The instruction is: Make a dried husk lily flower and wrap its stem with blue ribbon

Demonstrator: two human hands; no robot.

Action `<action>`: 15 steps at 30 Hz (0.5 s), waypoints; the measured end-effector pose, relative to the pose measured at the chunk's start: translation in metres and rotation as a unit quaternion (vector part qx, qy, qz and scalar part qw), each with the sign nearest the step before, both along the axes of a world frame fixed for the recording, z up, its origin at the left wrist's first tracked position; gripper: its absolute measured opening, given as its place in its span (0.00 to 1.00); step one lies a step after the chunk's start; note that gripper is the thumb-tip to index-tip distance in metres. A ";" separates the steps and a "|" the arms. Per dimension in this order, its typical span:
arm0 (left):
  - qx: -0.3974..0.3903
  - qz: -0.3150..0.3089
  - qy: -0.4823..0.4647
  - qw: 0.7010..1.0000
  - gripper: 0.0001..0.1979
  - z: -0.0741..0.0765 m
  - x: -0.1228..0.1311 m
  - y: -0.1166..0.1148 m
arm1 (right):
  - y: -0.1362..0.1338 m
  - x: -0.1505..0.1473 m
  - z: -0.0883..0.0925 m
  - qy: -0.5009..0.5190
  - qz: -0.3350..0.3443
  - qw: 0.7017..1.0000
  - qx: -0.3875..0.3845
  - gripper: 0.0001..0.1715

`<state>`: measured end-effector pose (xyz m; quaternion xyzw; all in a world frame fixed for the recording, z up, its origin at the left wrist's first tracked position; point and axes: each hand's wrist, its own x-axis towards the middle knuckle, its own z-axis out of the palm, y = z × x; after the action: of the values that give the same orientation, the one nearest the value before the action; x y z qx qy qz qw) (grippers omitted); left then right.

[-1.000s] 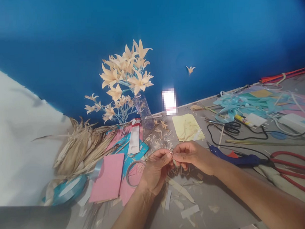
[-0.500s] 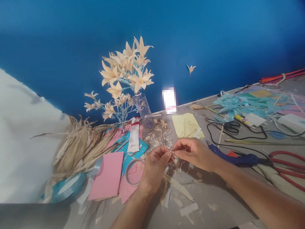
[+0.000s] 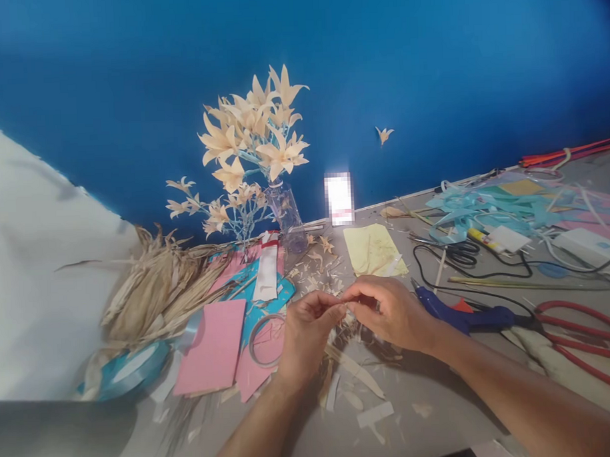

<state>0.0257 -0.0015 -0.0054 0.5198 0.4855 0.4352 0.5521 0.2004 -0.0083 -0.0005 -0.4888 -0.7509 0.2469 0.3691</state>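
The fingers of my left hand [image 3: 306,335] and my right hand [image 3: 395,312] meet and pinch one small piece [image 3: 344,307], mostly hidden, above the scraps [image 3: 361,374] on the bench [image 3: 417,434]. Leftward lies the tape roll [image 3: 252,344]; rightward, the glue gun [image 3: 491,318]. Beyond, flowers [image 3: 272,149] stand in the bottle [image 3: 287,219].

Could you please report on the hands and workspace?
Left hand and right hand pinching together; held piece too small to identify. Pale scraps below. Blue glue gun near right hand.
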 end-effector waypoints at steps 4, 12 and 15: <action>0.051 -0.009 0.041 0.998 0.05 -0.002 -0.003 -0.002 | 0.000 0.000 0.003 -0.025 -0.008 1.000 -0.016 0.06; 0.078 -0.041 0.063 0.994 0.04 0.003 -0.005 -0.002 | 0.002 0.009 0.018 0.041 0.053 0.984 -0.166 0.10; 0.065 0.012 0.005 0.998 0.04 0.003 -0.004 0.001 | 0.002 0.009 0.017 0.064 0.041 0.983 -0.170 0.10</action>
<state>0.0215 -0.0002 -0.0024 0.5509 0.4649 0.4696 0.5097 0.2091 -0.0063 0.0160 -0.4966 -0.6921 0.4163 0.3181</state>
